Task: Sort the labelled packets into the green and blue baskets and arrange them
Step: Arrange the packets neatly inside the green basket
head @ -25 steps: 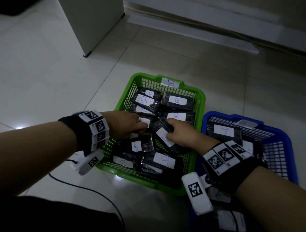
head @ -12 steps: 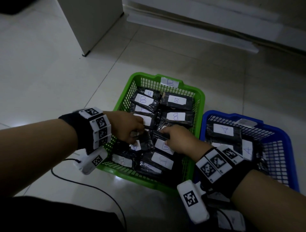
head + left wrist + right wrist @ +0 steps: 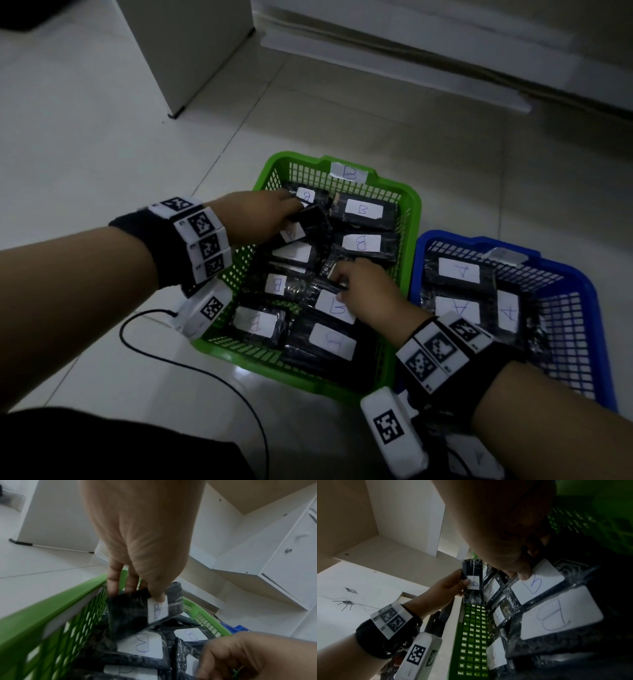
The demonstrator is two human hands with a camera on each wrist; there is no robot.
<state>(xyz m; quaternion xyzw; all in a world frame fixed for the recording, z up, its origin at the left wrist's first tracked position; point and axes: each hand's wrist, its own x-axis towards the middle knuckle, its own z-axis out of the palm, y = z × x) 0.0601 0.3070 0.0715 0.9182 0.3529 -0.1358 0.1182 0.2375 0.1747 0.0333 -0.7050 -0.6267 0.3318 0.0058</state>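
- Since half a second ago my left hand (image 3: 260, 219) has gone from the middle of the green basket (image 3: 412, 219) up to its far left corner, and it now has a black B packet (image 3: 137, 609) lifted clear of the pile.
- Thumb on the white label and fingers behind: my left hand pinches that packet by its top end, and it hangs tilted above the other packets, next to the basket's left wall.
- My right hand (image 3: 368, 291) has barely shifted; it sits in the middle of the green basket, fingers curled, thumb pressing the edge of a flat B packet (image 3: 334, 306), which it grips.
- Around it, more B packets (image 3: 363, 214) lie flat in rough rows, labels up, filling the green basket; a B tag (image 3: 349, 173) is stuck on its far rim.
- Touching the green basket on its right stands the blue basket (image 3: 589, 291), with A packets (image 3: 459, 270) lying flat in its near left part.
- Both baskets rest on the pale tiled floor (image 3: 102, 154).
- Black cable (image 3: 205, 368) loops over the floor under my left wrist.
- White cabinet (image 3: 191, 51) stands beyond the baskets to the left.
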